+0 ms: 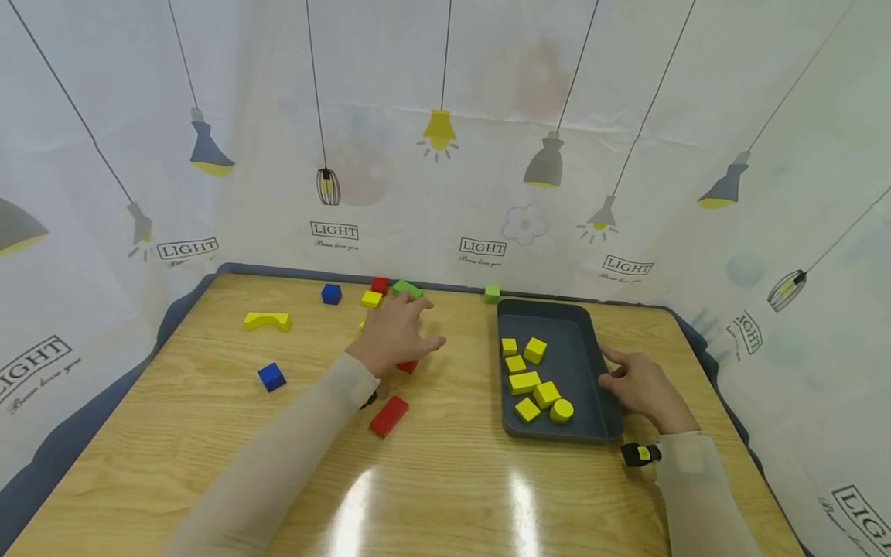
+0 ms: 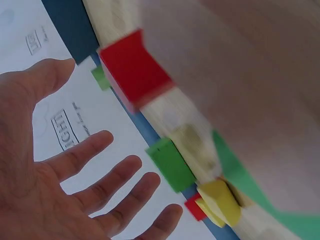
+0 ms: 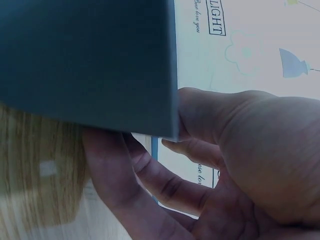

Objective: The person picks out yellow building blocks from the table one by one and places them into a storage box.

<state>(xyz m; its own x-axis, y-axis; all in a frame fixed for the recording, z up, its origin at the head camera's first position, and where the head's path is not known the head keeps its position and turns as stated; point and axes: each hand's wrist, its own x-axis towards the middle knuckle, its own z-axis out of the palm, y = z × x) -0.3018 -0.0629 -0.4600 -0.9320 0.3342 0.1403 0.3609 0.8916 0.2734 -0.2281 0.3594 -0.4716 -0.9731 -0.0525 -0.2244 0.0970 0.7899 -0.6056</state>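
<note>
My left hand (image 1: 393, 333) hovers over the back middle of the table, fingers spread and holding nothing. Close to it are a green block (image 1: 407, 288), a yellow block (image 1: 372, 299) and a red block (image 1: 407, 366) partly hidden under the hand. The left wrist view shows the spread fingers (image 2: 90, 155) apart from the red block (image 2: 135, 70) and green block (image 2: 171, 164). My right hand (image 1: 643, 387) grips the right side of a dark grey tray (image 1: 588, 363), thumb at the wall and fingers beneath. Several yellow blocks (image 1: 524, 383) lie in the tray's left part.
Blue blocks (image 1: 271, 377) and a yellow arch block (image 1: 267, 320) lie on the left of the wooden table (image 1: 445, 480). A red rectangular block (image 1: 389, 416) is near the left forearm. A small green block (image 1: 492, 294) sits by the tray's back corner. A printed curtain (image 1: 418, 201) borders the table.
</note>
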